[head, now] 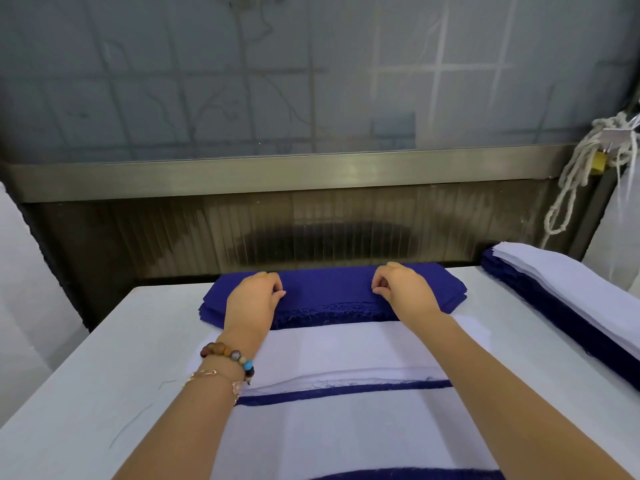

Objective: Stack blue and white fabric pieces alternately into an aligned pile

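A stack of blue fabric pieces (332, 292) lies at the table's far edge. My left hand (254, 303) and my right hand (403, 289) both rest on its top piece, fingers curled, each pinching the blue cloth near the frayed front edge. In front of it lies a stack of white fabric pieces (339, 348). Closer to me sits a pile with a white piece on top (329, 434) and a blue edge (346, 389) showing along its far side.
A mixed blue and white stack (568, 292) lies along the right side of the white table (104, 368). A dark ribbed panel and metal rail stand behind the table. A knotted white rope (581, 174) hangs at the right.
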Available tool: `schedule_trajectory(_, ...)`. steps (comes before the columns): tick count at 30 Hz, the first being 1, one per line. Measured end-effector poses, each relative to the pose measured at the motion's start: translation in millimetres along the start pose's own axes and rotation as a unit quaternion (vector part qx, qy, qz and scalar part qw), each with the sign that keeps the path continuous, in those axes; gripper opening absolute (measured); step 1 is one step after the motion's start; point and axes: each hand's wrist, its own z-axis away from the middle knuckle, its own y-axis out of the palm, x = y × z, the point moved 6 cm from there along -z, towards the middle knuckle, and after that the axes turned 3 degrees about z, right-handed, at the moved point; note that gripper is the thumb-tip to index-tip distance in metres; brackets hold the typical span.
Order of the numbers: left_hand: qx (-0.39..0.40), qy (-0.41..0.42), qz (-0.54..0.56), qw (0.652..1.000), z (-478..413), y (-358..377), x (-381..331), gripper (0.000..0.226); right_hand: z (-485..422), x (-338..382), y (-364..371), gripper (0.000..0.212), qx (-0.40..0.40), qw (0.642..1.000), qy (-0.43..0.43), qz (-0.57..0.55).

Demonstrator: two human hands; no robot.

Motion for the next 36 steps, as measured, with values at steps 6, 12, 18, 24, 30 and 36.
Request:
schedule_trajectory(6,0.053,-0.007,-0.036,0.998,-23.4,9.9,-2.0,0.036,-19.5,1.9,5.4,0.044,0.046,0.998,0.033,-0.001)
schedule_trajectory(12,0.056,0.018,-0.115,0.992,-30.2,24.1,-10.5,0.040,-33.2,12.9,3.9,0.053,0.105,0.988,-0.007,0.114)
schedule_trajectory(18,0.056,0.061,-0.198,0.977,-33.7,34.3,-18.1,0.036,-38.0,30.2,6.9,0.057,0.076,0.961,-0.045,0.262)
schedule_trajectory(24,0.012,0.072,-0.159,0.985,-31.3,34.1,-21.3,0.039,-37.0,27.2,6.8,0.058,0.038,0.974,-0.060,0.214)
schedule_trajectory(30,-0.017,0.090,-0.115,0.989,-28.3,31.8,-23.4,0.026,-31.6,16.1,2.3,0.030,0.012,0.992,-0.057,0.110)
schedule_trajectory(36,-0.071,0.107,-0.119,0.985,-31.0,27.7,-16.5,0.016,-29.6,4.9,7.5,0.028,0.012,0.997,-0.063,0.034)
